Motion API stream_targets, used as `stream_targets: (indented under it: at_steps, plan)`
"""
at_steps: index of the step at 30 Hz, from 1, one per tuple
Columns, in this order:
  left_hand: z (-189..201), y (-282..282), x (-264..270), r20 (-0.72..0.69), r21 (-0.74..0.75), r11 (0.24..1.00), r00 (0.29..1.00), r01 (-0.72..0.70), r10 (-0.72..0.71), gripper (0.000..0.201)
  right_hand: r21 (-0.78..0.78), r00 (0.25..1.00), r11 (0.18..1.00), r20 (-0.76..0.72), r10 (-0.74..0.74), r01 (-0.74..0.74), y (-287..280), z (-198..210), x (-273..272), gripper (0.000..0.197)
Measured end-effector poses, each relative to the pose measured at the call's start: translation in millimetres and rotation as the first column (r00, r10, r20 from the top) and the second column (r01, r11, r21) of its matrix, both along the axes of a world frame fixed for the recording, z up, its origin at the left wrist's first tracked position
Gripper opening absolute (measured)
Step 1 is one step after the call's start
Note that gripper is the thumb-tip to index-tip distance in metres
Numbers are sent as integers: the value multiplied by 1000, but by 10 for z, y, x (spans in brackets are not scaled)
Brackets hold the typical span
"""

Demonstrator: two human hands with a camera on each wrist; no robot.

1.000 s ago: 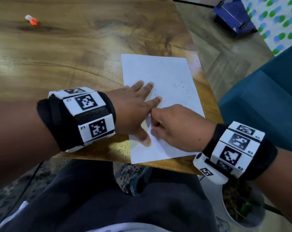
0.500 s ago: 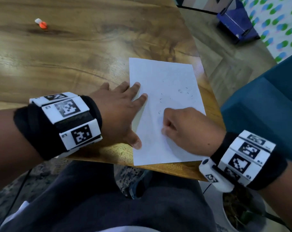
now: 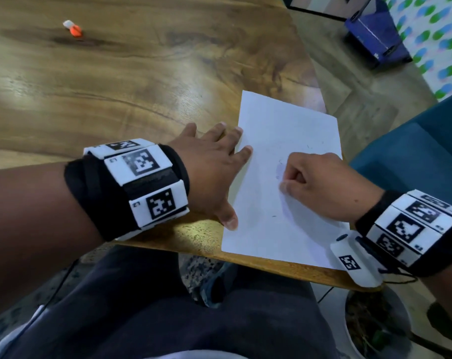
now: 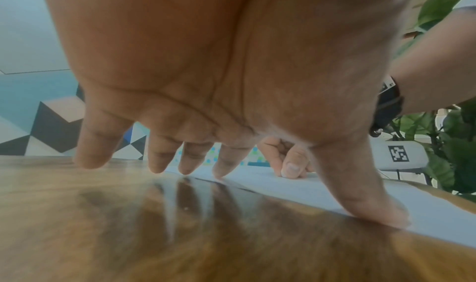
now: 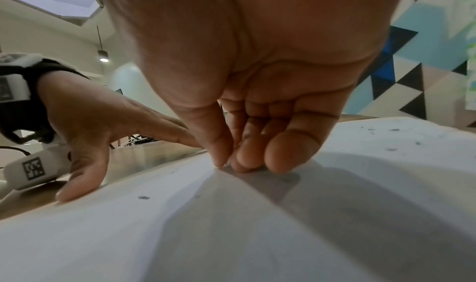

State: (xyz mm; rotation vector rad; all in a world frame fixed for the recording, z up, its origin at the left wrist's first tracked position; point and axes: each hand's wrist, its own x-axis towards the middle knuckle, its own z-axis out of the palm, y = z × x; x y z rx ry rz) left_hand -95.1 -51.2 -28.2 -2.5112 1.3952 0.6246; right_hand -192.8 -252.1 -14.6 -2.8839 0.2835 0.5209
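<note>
Left hand [image 3: 212, 174] flat, fingers straight, pins white paper [image 3: 284, 130] to the table [image 3: 116, 86]; right hand [image 3: 320, 185] curled on it, grip unclear. Lower right, pot [image 3: 349, 332] holds a plant [image 3: 375, 330].

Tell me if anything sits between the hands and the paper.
Nothing visible does. The left hand rests on the left edge of the paper; the right hand presses curled fingers on its middle.

The paper [image 3: 284, 136] is lying on the table [image 3: 142, 86], at its near right corner. Your left hand [image 3: 209, 172] is resting over the paper's left edge, thumb and forefinger on it, the other fingers on the table. Your right hand [image 3: 320, 187] is sitting on the paper's middle, to the right of the left hand. A small object [image 3: 73, 28] is lying far back on the left.
</note>
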Motion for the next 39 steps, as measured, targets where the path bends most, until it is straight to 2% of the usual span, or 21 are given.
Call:
stream_targets:
  at_steps: [4,9,11,14,17,20,25,28,31,34,37,39]
  plan:
    - [4,9,-15,15,13,1000,1000,16,-17,132,-5,998,1000,56,13,-13,81,30,-77,15]
    - [-19,12,-9,14,46,999,1000,19,-19,134,99,973,968,10,231,-231,521,-15,-171,16]
    - [-28,7,-5,18,49,998,999,26,-27,134,64,976,975,54,212,-215,502,-37,-37,16]
    - [-24,15,7,5,47,998,1000,28,-28,134,13,988,994,113,110,-112,366,-63,259,14]
    - [-28,26,20,-1,41,999,1000,29,-29,134,-37,984,993,135,113,-109,288,-91,375,15]
    - [-25,20,20,-6,49,999,1000,22,-22,135,3,973,978,104,207,-209,355,-54,181,12]
    - [-34,-1,16,-6,62,998,1000,26,-26,136,92,914,915,-71,400,-393,534,1,-172,13]
    - [-38,11,24,-3,48,998,1000,30,-30,135,-2,914,914,-5,406,-406,530,-14,-1,10]
    - [-32,28,22,-1,38,999,999,33,-33,134,-84,943,946,86,321,-315,461,-42,288,18]
    - [-30,37,26,26,36,999,999,35,-36,133,-33,956,961,99,276,-274,475,-32,308,10]
    - [-42,33,36,19,41,999,999,30,-31,136,64,933,930,34,359,-361,593,-4,73,13]
    - [-50,26,37,27,46,998,999,37,-38,137,77,905,902,-3,426,-425,654,-3,-9,15]
